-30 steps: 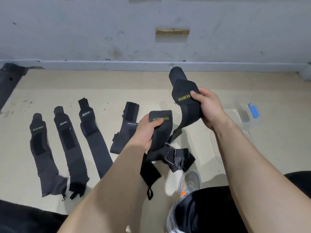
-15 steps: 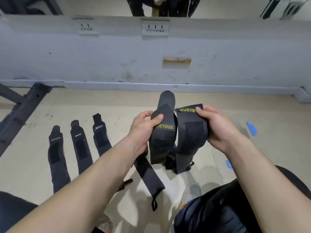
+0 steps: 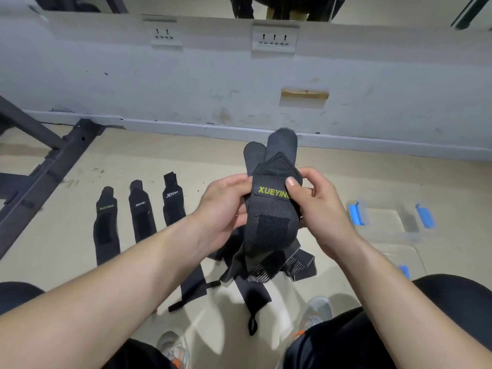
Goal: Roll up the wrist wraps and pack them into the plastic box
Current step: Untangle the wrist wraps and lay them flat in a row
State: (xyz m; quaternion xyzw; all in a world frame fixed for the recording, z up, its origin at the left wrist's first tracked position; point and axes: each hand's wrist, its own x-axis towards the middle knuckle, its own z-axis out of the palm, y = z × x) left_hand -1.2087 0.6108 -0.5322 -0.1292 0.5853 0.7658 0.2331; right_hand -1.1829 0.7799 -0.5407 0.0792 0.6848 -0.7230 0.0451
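Left hand point(image 3: 223, 206) and right hand point(image 3: 316, 209) gripping black XUEYING wrist wraps point(image 3: 269, 222), floor wrap point(image 3: 173, 201) perhaps marked XTP

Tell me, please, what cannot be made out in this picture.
Head view, all:
Held black fabric wrist wraps: they overlap, so each one's outline is hidden.
Left hand: fingertips hidden behind the wraps.
Yellow label: last letter covered by the thumb of the right hand.
Clear plastic box with blue latches: blurred, contents unclear.
Third black floor wrap: lower end behind the left forearm.
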